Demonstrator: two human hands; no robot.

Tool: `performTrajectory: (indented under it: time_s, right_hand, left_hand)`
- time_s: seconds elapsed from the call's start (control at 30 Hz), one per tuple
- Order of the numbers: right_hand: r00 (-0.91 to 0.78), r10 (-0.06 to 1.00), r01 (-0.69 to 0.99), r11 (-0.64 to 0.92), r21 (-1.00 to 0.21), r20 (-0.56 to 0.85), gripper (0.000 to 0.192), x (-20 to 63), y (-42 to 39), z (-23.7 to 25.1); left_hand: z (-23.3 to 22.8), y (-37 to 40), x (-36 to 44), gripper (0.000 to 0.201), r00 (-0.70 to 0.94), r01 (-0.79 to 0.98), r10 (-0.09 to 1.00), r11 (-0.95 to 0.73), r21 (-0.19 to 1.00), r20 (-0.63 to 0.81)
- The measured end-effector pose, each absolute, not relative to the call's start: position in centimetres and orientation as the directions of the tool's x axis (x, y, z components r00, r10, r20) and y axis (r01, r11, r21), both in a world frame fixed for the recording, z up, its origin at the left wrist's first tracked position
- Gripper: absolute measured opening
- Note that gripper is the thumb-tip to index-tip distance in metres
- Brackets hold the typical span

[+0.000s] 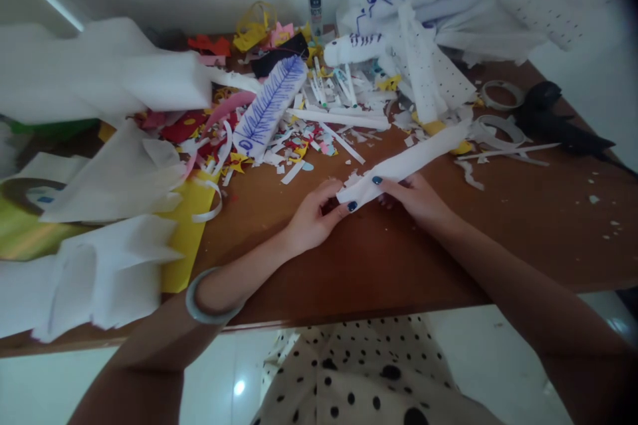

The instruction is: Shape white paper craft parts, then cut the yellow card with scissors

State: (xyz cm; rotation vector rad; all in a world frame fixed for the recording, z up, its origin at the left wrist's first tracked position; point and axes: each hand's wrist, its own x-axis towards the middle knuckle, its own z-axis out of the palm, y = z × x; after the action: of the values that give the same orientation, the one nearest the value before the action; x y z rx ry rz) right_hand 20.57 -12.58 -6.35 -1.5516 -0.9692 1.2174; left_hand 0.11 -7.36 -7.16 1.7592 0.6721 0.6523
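A long folded strip of white paper [416, 158] slants across the front middle of the table, its far end reaching up to the right. My left hand [319, 216] pinches the near left end, thumb on top and fingers behind. Farther along, my right hand [411, 194] grips the same strip, its thumb pressed on the upper face and its other fingers mostly hidden underneath. The near end looks ragged. Beyond my hands lies a white piece [272, 106] covered in blue feather-like pen strokes, with small paper scraps [304, 146] scattered around it.
A glue bottle [315, 3] stands at the back by the wall. Tape rolls [501, 94] and a black tool-like object [558, 121] lie at the right. White foam sheets [114, 73] and yellow paper [187, 232] cover the left. The wooden table's [349, 305] front edge is close to my body.
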Motion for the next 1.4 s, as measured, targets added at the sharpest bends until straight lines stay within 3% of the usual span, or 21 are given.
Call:
performTrajectory:
  time_s: [0.3,0.5,0.6,0.87,1.03,1.1,1.3,1.4]
  right_hand:
    - [0.22,0.945,0.022,-0.252,-0.967,-0.241,0.039,20.5,-13.1,-5.8]
    - [0.188,0.952,0.06,-0.256,-0.965,-0.241,0.041,19.9,-12.9,-5.1]
    - [0.179,0.963,0.081,-0.221,-0.972,-0.204,0.042,19.9,-12.8,-5.2]
    - [0.215,0.975,0.071,-0.079,-0.994,-0.062,0.031,21.0,-13.1,-5.8]
    - [-0.006,0.999,0.058,-0.04,-0.998,-0.04,0.028,20.6,-13.3,-5.1]
    - [-0.057,0.998,0.082,-0.025,-0.996,-0.029,0.037,20.3,-13.3,-5.0]
    - [0.047,0.994,0.193,0.084,-0.978,0.095,0.047,20.1,-13.5,-5.3]
    - [0.086,0.963,0.423,0.196,-0.885,0.255,0.028,20.1,-14.0,-4.8]
  left_hand:
    - [-7.0,-7.3,0.1,0.03,0.616,0.108,0.784,-0.182,0.977,0.078]
    - [-6.7,-7.3,0.1,0.023,0.563,0.211,0.794,-0.407,0.889,0.23]
    - [-6.7,-7.4,0.0,0.024,0.572,0.175,0.78,-0.416,0.893,0.251]
    - [-6.6,-8.1,0.3,0.015,0.766,0.006,0.594,-0.387,0.922,0.245]
    - [-6.6,-8.3,0.4,0.016,0.626,-0.003,0.761,-0.214,0.977,0.169]
    - [-6.6,-8.1,0.5,0.017,0.582,-0.009,0.803,-0.15,0.989,0.127]
    - [-6.4,-7.9,0.6,0.016,0.61,-0.009,0.79,-0.068,0.998,0.06]
    - [-6.3,-8.0,0.7,0.019,0.602,-0.008,0.797,-0.066,0.998,0.057]
